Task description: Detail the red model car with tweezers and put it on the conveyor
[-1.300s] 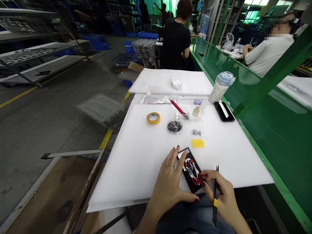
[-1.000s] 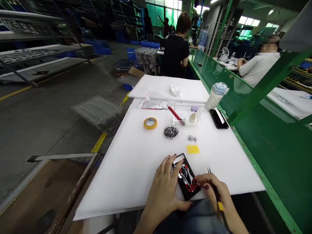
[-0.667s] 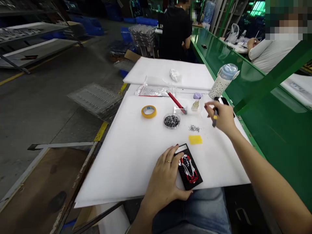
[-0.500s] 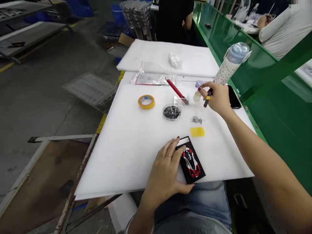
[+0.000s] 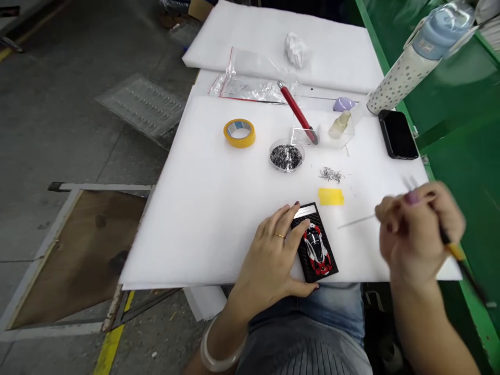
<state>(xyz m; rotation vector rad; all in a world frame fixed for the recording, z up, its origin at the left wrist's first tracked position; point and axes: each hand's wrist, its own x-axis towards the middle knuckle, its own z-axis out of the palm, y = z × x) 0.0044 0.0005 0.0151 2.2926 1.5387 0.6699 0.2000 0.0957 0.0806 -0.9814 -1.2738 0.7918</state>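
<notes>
the left hand (image 5: 273,260) is lying flat, fingers spread, touching the black card (image 5: 315,244) with a toy car at the near edge of the white foam sheet (image 5: 203,208). to the right, the blurred right hand (image 5: 417,229) is pinching a thin stick (image 5: 355,222) and gripping a tool (image 5: 461,260). farther off are lying a yellow pad (image 5: 330,196) and a dish of small parts (image 5: 286,156).

The left hand (image 5: 271,255) steadies a black card (image 5: 316,245) bearing a toy car (image 5: 315,249); the blurred right hand (image 5: 417,229) grips tweezers (image 5: 461,260).

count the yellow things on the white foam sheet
2: a yellow tape roll at the sheet's far left, and a flat yellow pad just beyond the toy car under the left hand.
</notes>
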